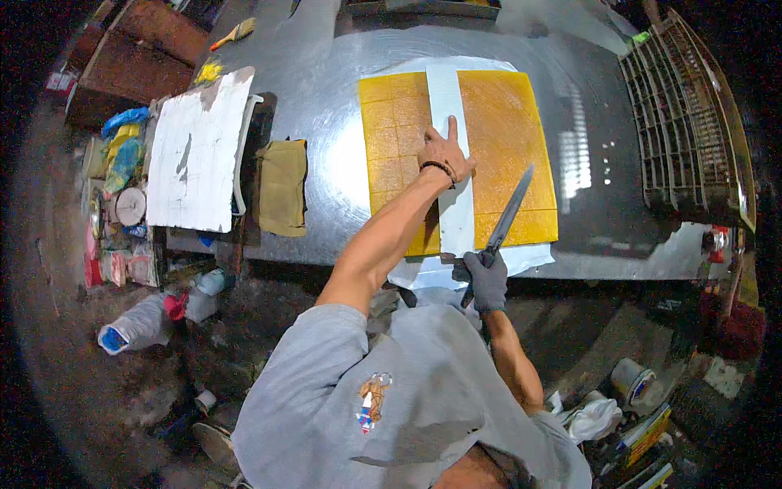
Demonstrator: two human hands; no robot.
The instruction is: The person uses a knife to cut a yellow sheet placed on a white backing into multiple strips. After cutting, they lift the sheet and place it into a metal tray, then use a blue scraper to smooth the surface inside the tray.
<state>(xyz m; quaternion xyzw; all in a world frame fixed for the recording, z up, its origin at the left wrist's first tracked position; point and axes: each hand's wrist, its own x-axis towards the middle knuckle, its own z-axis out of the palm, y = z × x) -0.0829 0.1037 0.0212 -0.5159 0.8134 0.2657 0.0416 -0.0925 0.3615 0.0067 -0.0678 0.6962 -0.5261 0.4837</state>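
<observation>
A scored yellow slab (509, 122) lies on pale sheeting (505, 257) on the metal table (326, 65). A long pale flat strip (452, 216) crosses the slab from top to bottom. My bare left hand (444, 155) presses on the strip, index finger stretched out, thumb apart, holding nothing. My right hand (486, 281), in a grey glove, grips a long knife (511, 208) by its handle at the slab's lower edge; the blade angles up and right over the slab.
At left are white boards (191, 147), folded tan cloth (281, 187), stacked colourful items (126, 155) and a brush (240, 31). A wire rack (680, 114) stands at right, a dark tray (423, 10) at the back. Below are a white sack (138, 322) and bucket (631, 379).
</observation>
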